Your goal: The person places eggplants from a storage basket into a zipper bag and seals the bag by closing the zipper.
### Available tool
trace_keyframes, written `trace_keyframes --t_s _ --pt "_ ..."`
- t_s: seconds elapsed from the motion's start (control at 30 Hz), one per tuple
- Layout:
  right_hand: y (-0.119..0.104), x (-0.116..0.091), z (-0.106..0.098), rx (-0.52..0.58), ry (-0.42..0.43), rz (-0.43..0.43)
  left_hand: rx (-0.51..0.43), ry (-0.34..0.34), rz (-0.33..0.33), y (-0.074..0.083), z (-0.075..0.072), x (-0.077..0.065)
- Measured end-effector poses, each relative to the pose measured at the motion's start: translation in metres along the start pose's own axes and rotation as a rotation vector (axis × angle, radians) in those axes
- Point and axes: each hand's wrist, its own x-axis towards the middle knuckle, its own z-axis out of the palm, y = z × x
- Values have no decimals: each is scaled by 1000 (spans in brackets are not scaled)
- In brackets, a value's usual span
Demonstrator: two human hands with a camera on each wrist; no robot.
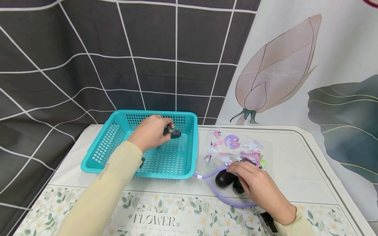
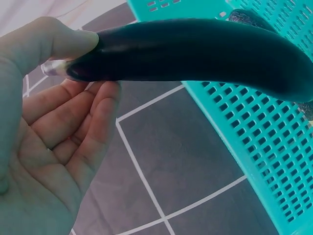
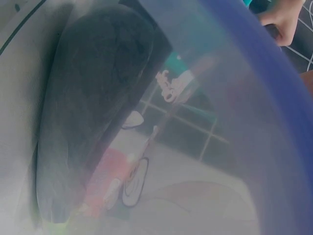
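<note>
My left hand [image 1: 152,131] reaches over the teal basket [image 1: 192,147] and pinches a dark purple eggplant [image 2: 195,56] by its stem end, the thumb on top and the fingers beneath. A dark, rough-skinned item [image 2: 247,18] shows past the eggplant in the left wrist view. To the right lies a clear zip bag [image 1: 218,144] with pink and purple cartoon prints. My right hand [image 1: 255,183] holds the purple upper edge of its mouth raised. Dark, rounded eggplants [image 1: 224,178] show in that mouth; one eggplant [image 3: 88,112] appears through the plastic in the right wrist view.
A white table [image 1: 283,154] carries a floral mat [image 1: 165,203] printed "FLOWER" along the front. Behind the table hang a dark grid-patterned cloth [image 1: 153,78] and a pale cloth with a large flower bud [image 1: 274,65]. The bag lies close beside the basket's right wall.
</note>
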Motion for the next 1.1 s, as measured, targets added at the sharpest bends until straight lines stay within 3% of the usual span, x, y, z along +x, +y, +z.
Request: trace_keyframes --t_s 0.73,1.1 --pt "0 -1 0 0 -18 3 -24 234 50 6 -8 -25" --pt "0 0 0 3 -5 -1 -69 410 138 11 -8 -37"
